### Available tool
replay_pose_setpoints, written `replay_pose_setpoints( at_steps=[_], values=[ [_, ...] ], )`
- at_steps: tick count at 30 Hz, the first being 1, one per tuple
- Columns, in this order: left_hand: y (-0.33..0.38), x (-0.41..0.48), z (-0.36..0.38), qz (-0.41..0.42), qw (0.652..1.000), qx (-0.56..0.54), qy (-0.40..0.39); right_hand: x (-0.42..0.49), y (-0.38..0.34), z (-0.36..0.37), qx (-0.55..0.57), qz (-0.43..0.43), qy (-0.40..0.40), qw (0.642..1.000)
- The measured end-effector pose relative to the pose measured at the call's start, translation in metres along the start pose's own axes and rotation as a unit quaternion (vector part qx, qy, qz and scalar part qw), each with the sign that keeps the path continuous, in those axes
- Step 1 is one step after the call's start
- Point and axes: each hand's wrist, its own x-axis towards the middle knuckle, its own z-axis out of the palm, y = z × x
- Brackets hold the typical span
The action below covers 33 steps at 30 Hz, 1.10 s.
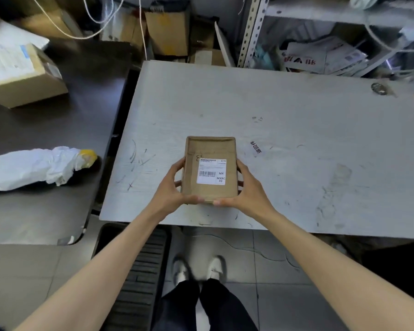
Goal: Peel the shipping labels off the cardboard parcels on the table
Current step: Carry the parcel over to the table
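1. Left hand: arm outstretched, fingers curled round left edge of small cardboard parcel, thumb at near edge.
2. Right hand: mirrors it, gripping right edge.
3. Parcel: held over the near part of the grey table; white shipping label fully stuck on top.

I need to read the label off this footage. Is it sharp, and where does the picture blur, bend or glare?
Head view: the label on the parcel is sharp, MX and MXRC 03 legible, fine print too small; no glare on it; the box at far left and the shelf top right are smeared; the wide lens bows the table edges.
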Motion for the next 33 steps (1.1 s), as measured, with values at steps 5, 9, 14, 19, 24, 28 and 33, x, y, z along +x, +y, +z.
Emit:
replay_pose_setpoints(
  at_steps=[5,9,14,19,24,28,33],
  values=[
    [0.045,0.011,-0.009,0.033,0.999,0.001,-0.003,0.007,-0.028,-0.023,0.005,-0.033,0.019,0.999],
    [0.1,0.018,-0.013,0.075,0.997,0.003,0.006,0.015,-0.064,-0.055,0.005,-0.068,0.063,0.996],
    [0.154,0.031,-0.003,0.138,0.99,-0.002,0.01,0.013,-0.102,-0.097,0.022,-0.094,0.118,0.988],
    [0.181,0.037,0.011,0.165,0.986,0.007,0.01,0.012,-0.111,-0.121,0.026,-0.123,0.146,0.981],
    [0.192,0.043,0.025,0.166,0.986,0.032,-0.001,0.008,-0.102,-0.137,0.044,-0.119,0.151,0.98],
    [0.202,0.051,0.044,0.166,0.985,0.047,-0.024,0.001,-0.093,-0.152,0.046,-0.111,0.17,0.978],
    [0.209,0.072,0.07,0.176,0.98,0.055,-0.07,-0.009,-0.083,-0.175,0.042,-0.08,0.216,0.972]
  ],
)
